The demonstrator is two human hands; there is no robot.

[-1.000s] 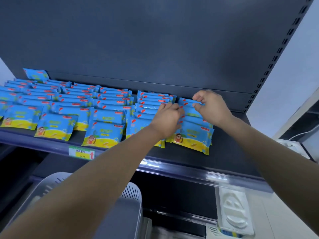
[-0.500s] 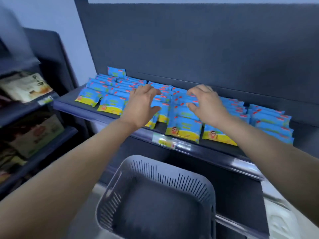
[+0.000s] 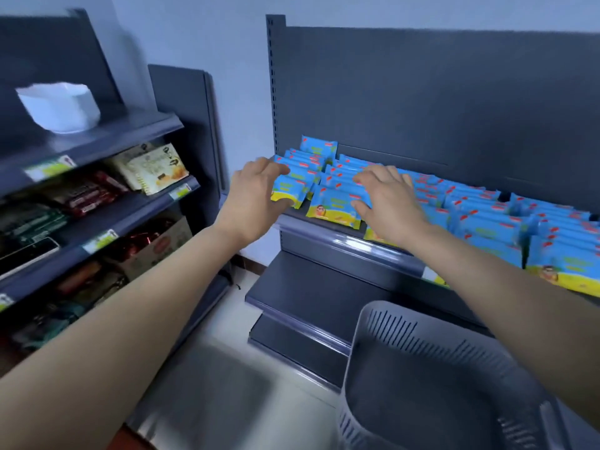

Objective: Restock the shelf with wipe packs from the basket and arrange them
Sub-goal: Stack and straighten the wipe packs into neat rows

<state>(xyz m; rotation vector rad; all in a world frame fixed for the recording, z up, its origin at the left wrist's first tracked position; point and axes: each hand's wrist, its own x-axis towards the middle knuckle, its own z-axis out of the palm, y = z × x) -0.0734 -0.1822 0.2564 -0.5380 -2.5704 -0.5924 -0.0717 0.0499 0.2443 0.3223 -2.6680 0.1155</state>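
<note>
Where packs [image 3: 334, 207] crowd: dark shelf [image 3: 341, 241].

a shop: dark gondola shelves [image 3: 344, 235] with price tags [image 3: 99, 241], rows of wipe packs [image 3: 334, 207], boxed snacks [image 3: 152, 168]

Both hands, left [image 3: 256, 196] and right [image 3: 388, 203], spread open-fingered over blue-and-yellow wipe packs [image 3: 334, 207] on the dark grey metal shelf [image 3: 344, 241], above a grey slotted plastic basket [image 3: 431, 381].

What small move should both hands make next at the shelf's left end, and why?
Probably lower both hands and square up the front packs: the left hand and right hand hover open over them, the front pack sits skewed, and the basket looks empty.
</note>
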